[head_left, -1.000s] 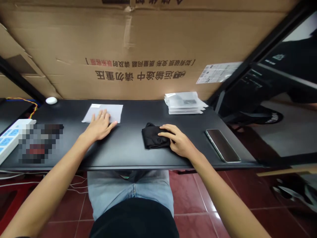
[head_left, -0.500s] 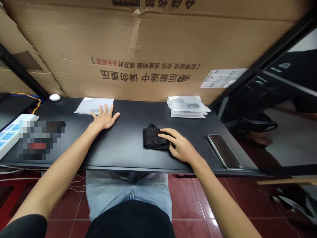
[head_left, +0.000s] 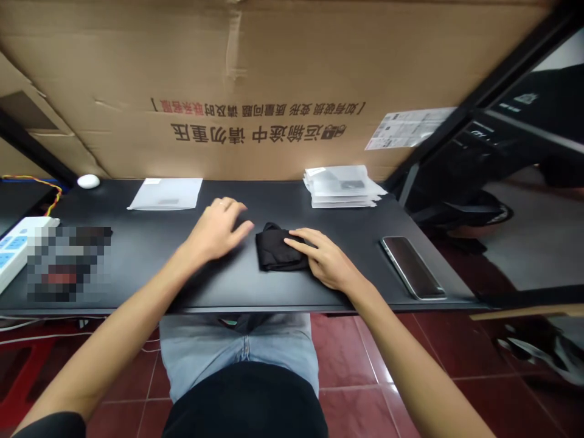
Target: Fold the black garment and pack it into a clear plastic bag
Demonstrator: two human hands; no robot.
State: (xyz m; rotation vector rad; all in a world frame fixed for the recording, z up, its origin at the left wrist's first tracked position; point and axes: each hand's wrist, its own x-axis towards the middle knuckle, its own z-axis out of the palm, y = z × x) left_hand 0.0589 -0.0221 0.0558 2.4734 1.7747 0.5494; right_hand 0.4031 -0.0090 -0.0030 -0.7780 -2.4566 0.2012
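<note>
A folded black cloth item [head_left: 279,250] lies on the black table [head_left: 219,292] in front of me. My right hand [head_left: 326,258] rests on its right edge, fingers stretched out and apart. To the left of the cloth is my left hand [head_left: 218,230], fingers spread and slightly bent, holding nothing. Behind and left of that hand a single frosted plastic bag [head_left: 166,193] lies flat. Several similar bags form a stack [head_left: 342,187] at the back right.
A phone [head_left: 412,267] lies at the right. The far left has a white power strip [head_left: 22,246], a blurred dark item [head_left: 68,264] and a white rounded object [head_left: 88,181]. A large cardboard sheet [head_left: 274,55] stands along the back.
My left hand has come off the single plastic bag and moved right, towards the black cloth. My right hand stays on the cloth. The view has shifted slightly.
</note>
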